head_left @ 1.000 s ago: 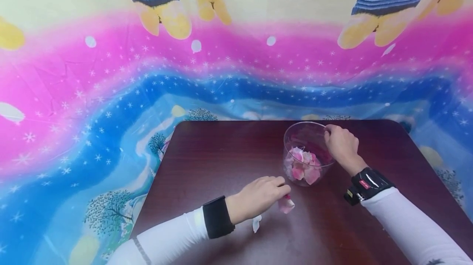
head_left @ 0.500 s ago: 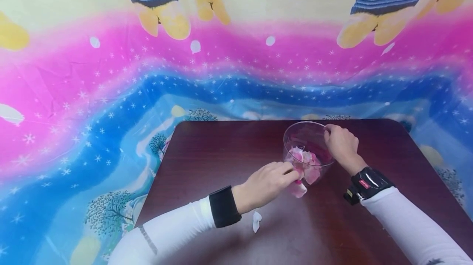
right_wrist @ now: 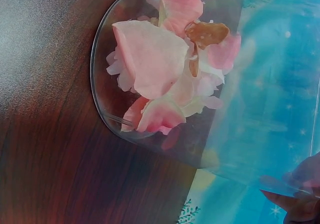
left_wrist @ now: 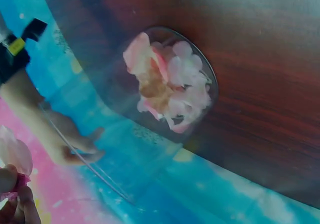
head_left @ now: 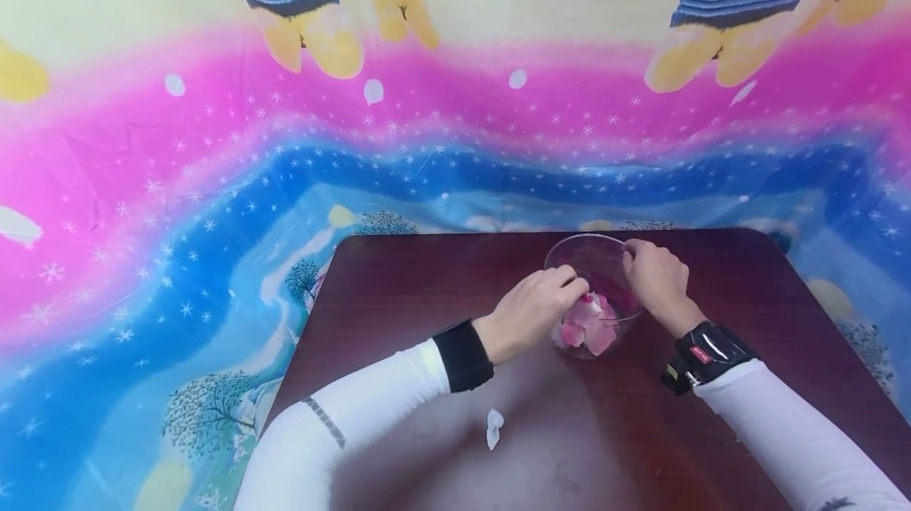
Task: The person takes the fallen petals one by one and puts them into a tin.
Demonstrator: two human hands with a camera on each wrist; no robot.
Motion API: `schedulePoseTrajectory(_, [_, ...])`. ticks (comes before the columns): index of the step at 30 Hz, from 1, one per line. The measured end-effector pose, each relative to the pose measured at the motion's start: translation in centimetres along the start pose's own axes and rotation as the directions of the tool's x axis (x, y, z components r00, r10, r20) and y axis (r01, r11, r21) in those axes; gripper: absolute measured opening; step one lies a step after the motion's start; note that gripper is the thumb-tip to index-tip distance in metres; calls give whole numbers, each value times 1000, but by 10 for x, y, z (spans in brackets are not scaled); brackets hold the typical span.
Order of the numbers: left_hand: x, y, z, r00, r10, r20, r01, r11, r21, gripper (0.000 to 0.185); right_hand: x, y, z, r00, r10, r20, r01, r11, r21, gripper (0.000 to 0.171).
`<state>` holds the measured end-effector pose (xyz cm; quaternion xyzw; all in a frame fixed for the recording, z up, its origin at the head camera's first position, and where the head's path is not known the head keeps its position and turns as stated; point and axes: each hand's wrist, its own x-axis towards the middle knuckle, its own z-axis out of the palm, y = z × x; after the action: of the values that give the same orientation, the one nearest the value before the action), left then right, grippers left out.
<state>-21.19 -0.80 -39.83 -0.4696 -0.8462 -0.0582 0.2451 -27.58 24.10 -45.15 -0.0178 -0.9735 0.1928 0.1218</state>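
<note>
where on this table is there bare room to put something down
The dark wooden table is bare along its left half, from the far edge down to the left sleeve, and at the right beyond the right hand. It is crowded at the clear glass bowl, where the left hand holds a petal. A white petal lies near the front.

A dark reddish-brown wooden table (head_left: 427, 289) with rounded corners carried a clear round plastic cup (head_left: 569, 251) holding pink and white petals, standing towards its far edge. A single white petal (head_left: 493, 426) lay on the bare wood, well nearer the person than the cup and to its left.
</note>
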Motion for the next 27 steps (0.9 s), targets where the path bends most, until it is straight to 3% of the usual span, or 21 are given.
schedulePoseTrajectory(5, [16, -6, 13, 995, -80, 60, 77, 996, 42, 20, 0, 0, 1, 1000, 7, -2, -7, 1000, -3, 30])
schedulePoseTrajectory(9, [27, -8, 25, 973, -171, 154, 165, 985, 53, 30, -1, 0, 2, 1000, 4, -3, -4, 1000, -2, 30])
schedulePoseTrajectory(11, [33, -7, 31, 946, -230, 230, 220, 973, 69, 49, -1, 0, 2, 1000, 5, -3, -5, 1000, -5, 30])
schedulePoseTrajectory(14, [40, -4, 35, 882, -299, 365, 278, 954, 111, 79, -1, -1, 3, 1000, 2, 1, -2, 1000, -9, 28])
schedulePoseTrajectory(16, [42, -2, 35, 840, -313, 443, 285, 950, 131, 87, -1, -1, 3, 1000, 0, 3, 0, 1000, -11, 28])
schedulePoseTrajectory(18, [42, 0, 35, 816, -307, 489, 276, 951, 137, 88, -1, -2, 3, 1000, -4, 3, 4, 1000, -9, 28])
schedulePoseTrajectory(20, [41, 1, 35, 810, -299, 504, 268, 954, 136, 87, -1, -3, 3, 1000, -5, 2, 5, 1000, -10, 28])
schedulePoseTrajectory(27, [39, 1, 33, 815, -287, 504, 254, 958, 135, 86, 0, -1, 3, 1000, -4, 5, 4, 1000, -18, 28])
